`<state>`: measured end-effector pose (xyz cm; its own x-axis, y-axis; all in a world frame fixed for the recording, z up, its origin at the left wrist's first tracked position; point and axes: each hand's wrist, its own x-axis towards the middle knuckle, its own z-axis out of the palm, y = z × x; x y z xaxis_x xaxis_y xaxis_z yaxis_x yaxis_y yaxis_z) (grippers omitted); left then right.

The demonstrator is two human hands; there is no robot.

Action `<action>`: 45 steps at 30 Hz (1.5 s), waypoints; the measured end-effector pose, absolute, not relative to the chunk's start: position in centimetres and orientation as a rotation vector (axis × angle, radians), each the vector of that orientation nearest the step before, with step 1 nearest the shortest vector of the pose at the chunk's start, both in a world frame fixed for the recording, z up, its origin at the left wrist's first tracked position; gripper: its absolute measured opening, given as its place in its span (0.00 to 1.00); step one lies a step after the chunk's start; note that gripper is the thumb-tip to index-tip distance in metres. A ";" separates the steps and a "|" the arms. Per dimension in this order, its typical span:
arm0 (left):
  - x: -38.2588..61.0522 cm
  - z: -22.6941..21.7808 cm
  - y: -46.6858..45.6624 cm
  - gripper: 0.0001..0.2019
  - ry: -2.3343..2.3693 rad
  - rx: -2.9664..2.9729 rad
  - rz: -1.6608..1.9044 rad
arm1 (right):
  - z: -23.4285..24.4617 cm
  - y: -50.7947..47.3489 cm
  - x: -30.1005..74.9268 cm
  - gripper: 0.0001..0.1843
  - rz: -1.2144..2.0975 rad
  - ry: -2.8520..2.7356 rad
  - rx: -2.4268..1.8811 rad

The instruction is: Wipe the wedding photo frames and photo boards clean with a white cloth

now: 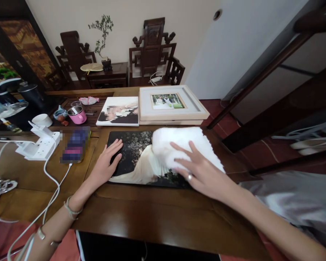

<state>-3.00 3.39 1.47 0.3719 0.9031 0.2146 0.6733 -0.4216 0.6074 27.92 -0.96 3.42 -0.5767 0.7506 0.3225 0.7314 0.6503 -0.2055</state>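
A dark photo print (pixel 128 149), showing a pale flowing dress, lies flat at the table's near side. Over its right part is spread a fluffy white cloth (pixel 188 137) with a ragged right edge, hiding what is beneath. My right hand (pixel 199 167), a ring on one finger, rests on the cloth with its fingers apart. On the print's left edge my left hand (pixel 108 162) lies flat, thumb pointing inward, holding nothing.
Behind the print are a smaller photo panel (pixel 125 111) and a light-framed picture (pixel 143 108). A phone (pixel 75 145) on a charging cable, a white power strip (pixel 45 146) and a pink mug (pixel 77 115) stand left. The wooden table (pixel 141 214) ends close in front.
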 end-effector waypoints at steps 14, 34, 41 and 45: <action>-3.3 1.7 3.4 0.22 1.344 2.253 0.697 | 4.5 0.6 27.5 0.15 0.213 -2.564 -1.061; -3.2 1.7 3.6 0.22 1.341 2.264 0.695 | 4.4 -8.0 27.4 0.08 0.280 -2.635 -0.870; -3.3 1.9 3.7 0.22 1.323 2.264 0.679 | 4.1 0.1 28.5 0.13 0.199 -2.476 -1.169; -3.2 2.0 3.6 0.22 1.333 2.248 0.691 | 4.2 4.5 28.6 0.18 0.203 -2.411 -1.297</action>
<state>-3.24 3.64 1.97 0.4121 0.8898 0.1960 0.6728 -0.4422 0.5931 28.61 4.45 4.24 -0.4935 0.8262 0.2718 0.7690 0.5605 -0.3073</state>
